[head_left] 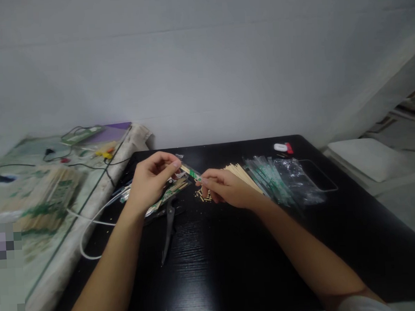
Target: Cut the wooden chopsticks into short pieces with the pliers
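A: The grip: we find the left hand (151, 180) closed on one end of a green-printed clear film wrapper (193, 174), thumb on top, and the right hand (226, 188) pinching the other end.

B: Where do we record the wrapper?

A: Raised over the black table (248, 264), nearer its far edge than its near one, slanting down to the right. Pale wood (185, 168) shows toward the left end.

B: Expected handling?

A: Light, we judge; the film slick and easily torn, the wood stiff but slender. We would hold it by both ends, as film alone could slip.

B: Pose?

A: Both forearms (120, 253) converge from the near side, the right hand slightly lower. Whether its fingertips press wood or only film, we cannot tell.
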Motion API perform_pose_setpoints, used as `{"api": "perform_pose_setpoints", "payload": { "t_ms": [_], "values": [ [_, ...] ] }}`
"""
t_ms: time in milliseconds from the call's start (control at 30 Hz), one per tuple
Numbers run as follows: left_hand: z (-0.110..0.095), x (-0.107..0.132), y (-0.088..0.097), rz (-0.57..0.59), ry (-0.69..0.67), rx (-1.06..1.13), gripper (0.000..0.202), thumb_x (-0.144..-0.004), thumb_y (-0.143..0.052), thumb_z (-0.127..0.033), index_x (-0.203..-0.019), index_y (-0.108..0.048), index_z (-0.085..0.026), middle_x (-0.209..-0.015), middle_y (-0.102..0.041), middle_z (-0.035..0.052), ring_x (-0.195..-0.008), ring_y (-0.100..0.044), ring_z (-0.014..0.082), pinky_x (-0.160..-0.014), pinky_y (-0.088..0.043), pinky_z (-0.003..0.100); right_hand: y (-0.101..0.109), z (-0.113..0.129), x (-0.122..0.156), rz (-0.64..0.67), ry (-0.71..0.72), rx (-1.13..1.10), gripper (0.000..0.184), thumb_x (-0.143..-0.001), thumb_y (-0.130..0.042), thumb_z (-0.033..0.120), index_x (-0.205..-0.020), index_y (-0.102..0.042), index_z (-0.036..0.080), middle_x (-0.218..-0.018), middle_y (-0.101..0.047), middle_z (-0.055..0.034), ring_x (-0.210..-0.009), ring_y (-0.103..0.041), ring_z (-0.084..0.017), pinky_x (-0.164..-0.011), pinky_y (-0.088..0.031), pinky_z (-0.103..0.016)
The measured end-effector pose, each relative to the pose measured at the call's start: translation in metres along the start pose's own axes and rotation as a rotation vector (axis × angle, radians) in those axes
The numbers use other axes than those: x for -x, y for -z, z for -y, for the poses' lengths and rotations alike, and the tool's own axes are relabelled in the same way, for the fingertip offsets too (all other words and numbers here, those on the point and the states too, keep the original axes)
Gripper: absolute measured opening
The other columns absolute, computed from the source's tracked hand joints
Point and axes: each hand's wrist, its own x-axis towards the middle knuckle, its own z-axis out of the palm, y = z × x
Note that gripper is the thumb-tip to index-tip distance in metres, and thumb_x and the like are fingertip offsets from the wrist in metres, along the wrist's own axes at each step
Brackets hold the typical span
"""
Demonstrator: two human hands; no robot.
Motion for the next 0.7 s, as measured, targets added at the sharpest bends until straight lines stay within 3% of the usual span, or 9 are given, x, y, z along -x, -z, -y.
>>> {"api": "perform_pose_setpoints", "payload": {
  "t_ms": [233,433,700],
  "values": [
    [0.003,-0.001,0.0,0.047,0.069,0.023,0.023,-0.079,-0.081,-0.037,-0.086,-0.073,-0.017,-0.07,-0.071,0.0019,-0.062,-0.065,0.0138,-0.062,-0.053,0.026,-0.001,0.001,0.001,-0.043,0.067,0.103,0.023,-0.102,-0.051,0.03,-0.096,-0.071,0.018,-0.07,-0.06,0.0012,-0.058,-0.046,-0.011,-0.055,-0.034,-0.027],
    [0.002,0.001,-0.005,0.084,0.133,0.073,0.025,-0.075,-0.085,-0.038,-0.083,-0.074,-0.017,-0.072,-0.074,0.003,-0.063,-0.068,0.0148,-0.063,-0.056,0.027,-0.002,0.001,0.001,-0.072,0.1,0.131,0.023,-0.101,-0.052,0.028,-0.093,-0.07,0.017,-0.071,-0.06,0.0009,-0.063,-0.051,-0.012,-0.059,-0.037,-0.028],
    [0.008,0.002,-0.014,0.146,0.142,0.124,0.02,-0.078,-0.083,-0.034,-0.082,-0.074,-0.017,-0.07,-0.071,0.0012,-0.061,-0.063,0.0115,-0.058,-0.052,0.024,-0.003,0.002,0.002,-0.094,0.098,0.135,0.025,-0.101,-0.053,0.033,-0.093,-0.071,0.018,-0.07,-0.06,0.0012,-0.062,-0.05,-0.012,-0.06,-0.039,-0.028]
  ]
}}
